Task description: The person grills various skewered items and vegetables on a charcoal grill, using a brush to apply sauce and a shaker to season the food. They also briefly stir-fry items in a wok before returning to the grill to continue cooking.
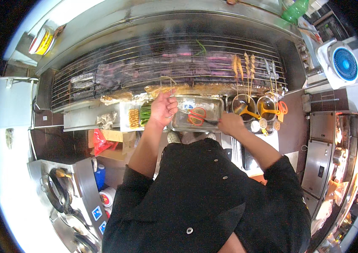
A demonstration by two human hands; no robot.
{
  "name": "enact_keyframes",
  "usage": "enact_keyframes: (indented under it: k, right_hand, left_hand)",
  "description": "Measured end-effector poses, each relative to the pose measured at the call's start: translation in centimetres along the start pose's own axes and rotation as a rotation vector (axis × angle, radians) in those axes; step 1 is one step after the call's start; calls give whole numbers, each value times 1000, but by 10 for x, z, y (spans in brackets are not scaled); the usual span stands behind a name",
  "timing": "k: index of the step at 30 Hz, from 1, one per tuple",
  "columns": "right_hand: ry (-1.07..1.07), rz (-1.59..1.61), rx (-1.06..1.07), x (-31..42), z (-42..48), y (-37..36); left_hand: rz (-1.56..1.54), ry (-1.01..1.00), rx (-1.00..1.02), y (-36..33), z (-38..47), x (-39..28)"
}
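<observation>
My left hand is raised at the grill's front edge, its fingers closed on a thin metal tool that points toward the grate. At the right end of a steel tray, my right hand is closed around a dark-handled tool; its far end is hard to make out. Scissors with orange-red handles lie in the tray between my hands. Beyond is a long charcoal grill grate with glowing coals beneath. Green strands lie on it, and several skewers rest at its right.
Left of the tray are green vegetables and small skewered pieces. Two pots with orange-handled brushes and several shakers stand at right. A fan is far right. A cardboard box sits below left.
</observation>
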State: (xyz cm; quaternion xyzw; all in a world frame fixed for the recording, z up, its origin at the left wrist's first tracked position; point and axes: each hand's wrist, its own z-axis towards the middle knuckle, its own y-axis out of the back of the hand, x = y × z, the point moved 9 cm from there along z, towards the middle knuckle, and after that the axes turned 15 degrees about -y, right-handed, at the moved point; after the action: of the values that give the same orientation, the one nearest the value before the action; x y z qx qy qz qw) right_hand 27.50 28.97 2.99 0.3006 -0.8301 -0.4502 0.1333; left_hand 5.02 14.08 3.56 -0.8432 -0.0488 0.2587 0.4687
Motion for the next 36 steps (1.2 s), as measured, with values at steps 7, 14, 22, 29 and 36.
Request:
enact_keyframes:
  k: [7, 14, 22, 29, 36]
  right_hand:
    - [-19, 575, -173, -29, -55, 142]
    - [265, 642, -278, 115, 50, 160]
    - [320, 581, -508, 97, 68, 174]
    - [-204, 585, -539, 17, 125, 208]
    - [211, 585, -386, 66, 127, 165]
  left_hand:
    - [3, 18, -68, 10, 3, 8]
    - [11, -33, -72, 10, 3, 25]
    - [25, -36, -116, 11, -5, 25]
    - [43, -53, -116, 11, -17, 23]
    - [28, -44, -89, 16, -21, 14]
